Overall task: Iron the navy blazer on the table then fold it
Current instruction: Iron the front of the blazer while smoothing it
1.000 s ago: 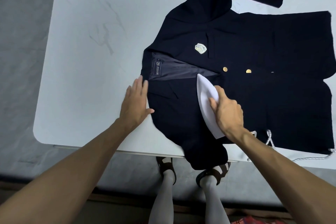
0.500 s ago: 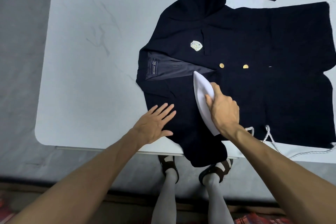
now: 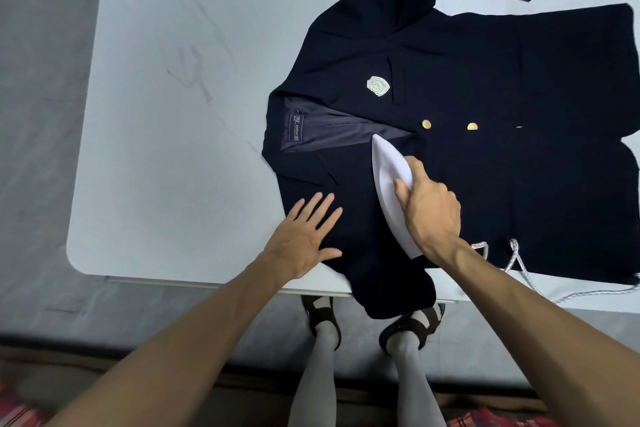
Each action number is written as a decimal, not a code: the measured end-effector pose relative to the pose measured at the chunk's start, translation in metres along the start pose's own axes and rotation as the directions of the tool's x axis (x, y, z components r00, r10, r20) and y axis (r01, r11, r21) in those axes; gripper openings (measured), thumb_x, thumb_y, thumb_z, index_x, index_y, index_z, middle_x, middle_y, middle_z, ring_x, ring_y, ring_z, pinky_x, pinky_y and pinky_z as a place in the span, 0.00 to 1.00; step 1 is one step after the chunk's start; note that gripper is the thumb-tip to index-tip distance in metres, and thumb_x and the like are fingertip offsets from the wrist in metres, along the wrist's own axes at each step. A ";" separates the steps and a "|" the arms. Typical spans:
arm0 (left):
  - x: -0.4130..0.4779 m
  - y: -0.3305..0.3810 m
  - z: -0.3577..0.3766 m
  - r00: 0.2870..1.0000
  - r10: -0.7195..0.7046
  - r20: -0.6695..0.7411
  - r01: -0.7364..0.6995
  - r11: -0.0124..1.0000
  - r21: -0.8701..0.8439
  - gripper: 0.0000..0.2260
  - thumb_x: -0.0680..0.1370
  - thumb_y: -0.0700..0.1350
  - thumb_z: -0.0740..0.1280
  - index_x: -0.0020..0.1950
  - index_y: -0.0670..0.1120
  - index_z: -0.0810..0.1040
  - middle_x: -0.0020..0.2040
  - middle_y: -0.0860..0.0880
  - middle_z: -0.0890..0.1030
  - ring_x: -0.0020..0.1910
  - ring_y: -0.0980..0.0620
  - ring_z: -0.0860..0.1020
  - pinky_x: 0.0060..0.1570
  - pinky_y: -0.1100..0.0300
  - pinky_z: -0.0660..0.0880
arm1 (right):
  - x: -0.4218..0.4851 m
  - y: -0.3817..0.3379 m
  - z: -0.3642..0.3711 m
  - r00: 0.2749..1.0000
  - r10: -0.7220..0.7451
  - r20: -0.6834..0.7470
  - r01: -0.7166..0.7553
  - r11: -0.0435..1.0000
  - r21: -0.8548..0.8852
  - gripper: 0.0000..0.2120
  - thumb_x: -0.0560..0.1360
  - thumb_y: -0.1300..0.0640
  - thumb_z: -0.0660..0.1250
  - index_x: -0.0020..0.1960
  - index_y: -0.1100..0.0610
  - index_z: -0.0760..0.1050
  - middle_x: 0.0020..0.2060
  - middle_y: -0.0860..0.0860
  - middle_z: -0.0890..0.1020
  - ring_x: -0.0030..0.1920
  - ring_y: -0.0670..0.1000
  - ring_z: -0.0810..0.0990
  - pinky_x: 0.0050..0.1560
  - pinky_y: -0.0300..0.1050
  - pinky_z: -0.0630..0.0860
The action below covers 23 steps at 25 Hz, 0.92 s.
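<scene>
You have one navy cloth blazer (image 3: 485,184), one white marble-patterned table (image 3: 173,114), one white pointed iron (image 3: 386,170), one braided white cord (image 3: 514,246), one pale crest badge (image 3: 378,86) and two round gold buttons (image 3: 426,124); a faint third may sit farther right.

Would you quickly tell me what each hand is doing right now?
Left hand: open, flat on the blazer.
Right hand: gripping the iron.

Your blazer (image 3: 485,184) is matt navy cloth (lining (image 3: 332,132) slightly shiny), its buttons (image 3: 426,124) glossy metal; the iron (image 3: 388,177) smooth white plastic, the table (image 3: 173,114) smooth, marble-veined.
</scene>
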<state>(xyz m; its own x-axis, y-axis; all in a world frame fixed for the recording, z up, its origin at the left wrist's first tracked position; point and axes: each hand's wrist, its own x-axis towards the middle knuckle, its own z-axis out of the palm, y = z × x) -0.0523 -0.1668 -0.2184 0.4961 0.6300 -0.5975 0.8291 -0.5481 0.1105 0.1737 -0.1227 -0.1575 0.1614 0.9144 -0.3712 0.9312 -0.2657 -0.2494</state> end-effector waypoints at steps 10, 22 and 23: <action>-0.007 -0.081 -0.014 0.800 -0.543 -0.255 0.263 0.700 -0.664 0.30 0.82 0.48 0.65 0.80 0.44 0.55 0.80 0.46 0.57 0.79 0.46 0.54 0.77 0.53 0.52 | -0.012 -0.071 -0.009 0.976 -0.160 0.148 0.126 0.969 0.214 0.24 0.82 0.50 0.55 0.77 0.47 0.55 0.48 0.58 0.80 0.47 0.64 0.77 0.45 0.52 0.70; 0.002 -0.111 -0.001 0.946 -0.313 -0.084 0.259 0.886 -0.385 0.36 0.82 0.47 0.61 0.81 0.44 0.40 0.82 0.48 0.41 0.80 0.47 0.43 0.77 0.49 0.47 | -0.022 -0.130 0.034 0.948 -0.219 0.233 0.170 0.962 0.213 0.25 0.83 0.52 0.53 0.78 0.40 0.51 0.41 0.55 0.77 0.39 0.58 0.74 0.45 0.52 0.73; 0.001 -0.113 -0.001 0.949 -0.308 -0.074 0.254 0.879 -0.403 0.36 0.82 0.46 0.61 0.81 0.44 0.40 0.82 0.48 0.40 0.80 0.47 0.42 0.77 0.50 0.46 | -0.023 -0.131 0.034 0.943 -0.231 0.241 0.181 0.960 0.212 0.25 0.83 0.51 0.53 0.77 0.40 0.51 0.41 0.55 0.77 0.39 0.58 0.74 0.45 0.52 0.73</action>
<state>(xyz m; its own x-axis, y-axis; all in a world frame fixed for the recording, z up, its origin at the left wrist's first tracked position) -0.1449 -0.1037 -0.2312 0.2342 0.8069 -0.5423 0.9590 -0.1001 0.2653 0.0372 -0.1189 -0.1464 -0.1413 0.8497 -0.5080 0.8541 -0.1548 -0.4965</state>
